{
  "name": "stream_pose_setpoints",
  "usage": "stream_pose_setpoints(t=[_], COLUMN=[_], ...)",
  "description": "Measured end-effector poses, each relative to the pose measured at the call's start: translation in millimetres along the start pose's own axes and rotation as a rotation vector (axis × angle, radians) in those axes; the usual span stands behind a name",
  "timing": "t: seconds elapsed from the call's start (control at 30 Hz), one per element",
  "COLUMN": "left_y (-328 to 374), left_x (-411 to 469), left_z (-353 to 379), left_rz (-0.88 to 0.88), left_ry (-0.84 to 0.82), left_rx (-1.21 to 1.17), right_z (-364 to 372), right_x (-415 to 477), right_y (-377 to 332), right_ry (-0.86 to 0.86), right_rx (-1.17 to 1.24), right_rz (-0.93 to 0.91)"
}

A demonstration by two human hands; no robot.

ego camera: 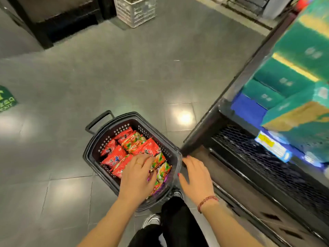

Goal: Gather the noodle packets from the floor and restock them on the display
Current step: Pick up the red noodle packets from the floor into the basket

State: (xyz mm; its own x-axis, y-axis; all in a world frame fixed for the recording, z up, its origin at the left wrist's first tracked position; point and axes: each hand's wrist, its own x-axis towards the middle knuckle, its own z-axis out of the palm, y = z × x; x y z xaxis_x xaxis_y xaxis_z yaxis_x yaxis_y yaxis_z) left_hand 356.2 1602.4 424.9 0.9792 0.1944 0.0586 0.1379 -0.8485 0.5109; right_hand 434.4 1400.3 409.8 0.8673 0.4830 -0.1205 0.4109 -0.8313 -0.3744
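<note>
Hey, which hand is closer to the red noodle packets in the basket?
Left. The left hand lies on the noodle packets inside the basket; the right hand is outside the basket's rim, on the shelf side, touching no packet.

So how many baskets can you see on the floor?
2. A dark basket sits near the person's feet, full of noodle packets under the left hand. A white basket stands farther off, beside a dark cabinet. Others may be out of view.

A shop: stocked shelves (267,166), price tag (273,148), basket (124,115).
</note>
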Motion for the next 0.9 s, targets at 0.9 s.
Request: stream_pose_setpoints(t=[0.9], left_y=[468], left_x=[-136], left_z=[107], left_rz=[1.239], left_ry=[-0.491], left_rx=[-0.065], right_z=[-158], right_x=[-480], right_y=[154], right_ry=[0.777], right_rx=[-0.041], right_rz=[1.095])
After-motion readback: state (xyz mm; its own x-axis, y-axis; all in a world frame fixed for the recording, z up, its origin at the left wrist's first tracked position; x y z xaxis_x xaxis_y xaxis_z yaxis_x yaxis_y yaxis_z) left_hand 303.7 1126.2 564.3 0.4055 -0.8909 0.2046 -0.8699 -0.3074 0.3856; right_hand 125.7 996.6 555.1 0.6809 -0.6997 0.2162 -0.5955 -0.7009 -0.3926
